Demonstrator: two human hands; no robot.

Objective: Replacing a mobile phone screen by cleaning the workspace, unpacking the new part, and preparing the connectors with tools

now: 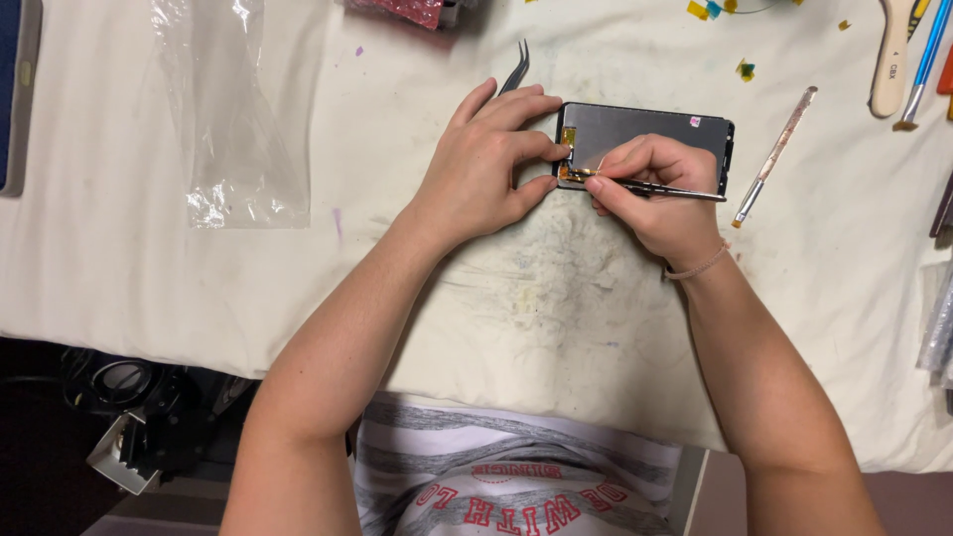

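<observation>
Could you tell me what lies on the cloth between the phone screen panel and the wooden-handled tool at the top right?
In the head view, a slim brush lies between the panel and the wooden-handled tool.

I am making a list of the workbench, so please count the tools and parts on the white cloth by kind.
Phone screen panel: 1, steadied by the left hand
Thin metal tool: 1, held in the right hand
Tweezers: 1
Brushes: 2
Clear plastic bag: 1
Total: 6
</observation>
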